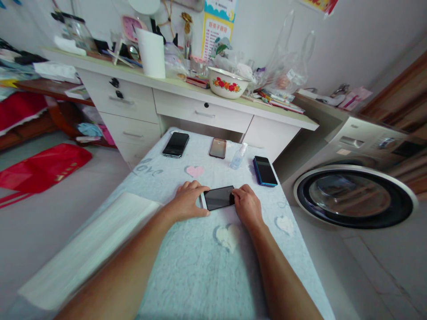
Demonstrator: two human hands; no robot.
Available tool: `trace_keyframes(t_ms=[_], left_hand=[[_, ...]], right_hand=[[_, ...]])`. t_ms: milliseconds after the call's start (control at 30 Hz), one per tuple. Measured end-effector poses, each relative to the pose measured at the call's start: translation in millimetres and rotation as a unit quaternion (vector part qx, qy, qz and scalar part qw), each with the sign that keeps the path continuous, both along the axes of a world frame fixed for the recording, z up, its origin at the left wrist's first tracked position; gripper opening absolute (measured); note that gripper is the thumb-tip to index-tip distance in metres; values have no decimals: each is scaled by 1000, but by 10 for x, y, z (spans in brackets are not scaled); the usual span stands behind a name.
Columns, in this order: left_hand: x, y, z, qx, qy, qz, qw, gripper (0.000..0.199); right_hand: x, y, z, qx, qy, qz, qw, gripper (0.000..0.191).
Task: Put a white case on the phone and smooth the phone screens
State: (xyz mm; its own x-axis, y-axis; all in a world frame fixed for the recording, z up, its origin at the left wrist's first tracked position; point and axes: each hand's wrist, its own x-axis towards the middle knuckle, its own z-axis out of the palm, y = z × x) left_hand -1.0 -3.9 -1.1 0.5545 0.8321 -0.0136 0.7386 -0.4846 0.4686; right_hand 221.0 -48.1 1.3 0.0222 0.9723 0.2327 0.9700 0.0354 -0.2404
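Note:
A smartphone (219,198) with a dark screen and a white end lies on the cloth-covered table, between my two hands. My left hand (189,201) grips its left end, thumb and fingers on opposite edges. At the right end, my right hand (247,204) has its fingers pinched together against the phone's corner; whatever they may hold there is too small to make out. Behind the hands are a black phone (176,145), a brownish clear phone case (218,148), a clear spray bottle (238,156) standing upright, and a phone with a blue edge (265,170).
The table (200,275) wears a pale blue cloth with heart patterns. A folded white cloth or sheet (93,244) lies along its left side. Behind stands a drawer cabinet (200,109) bearing a flowered enamel bowl (228,83) and a paper roll (151,55). A washing machine (353,146) stands right.

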Motion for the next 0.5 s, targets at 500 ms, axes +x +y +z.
trace_keyframes(t_ms=[500], left_hand=[[1, 11, -36, 1, -4, 3, 1000, 74]], right_hand=[[-26, -17, 20, -15, -1, -1, 1000, 26]])
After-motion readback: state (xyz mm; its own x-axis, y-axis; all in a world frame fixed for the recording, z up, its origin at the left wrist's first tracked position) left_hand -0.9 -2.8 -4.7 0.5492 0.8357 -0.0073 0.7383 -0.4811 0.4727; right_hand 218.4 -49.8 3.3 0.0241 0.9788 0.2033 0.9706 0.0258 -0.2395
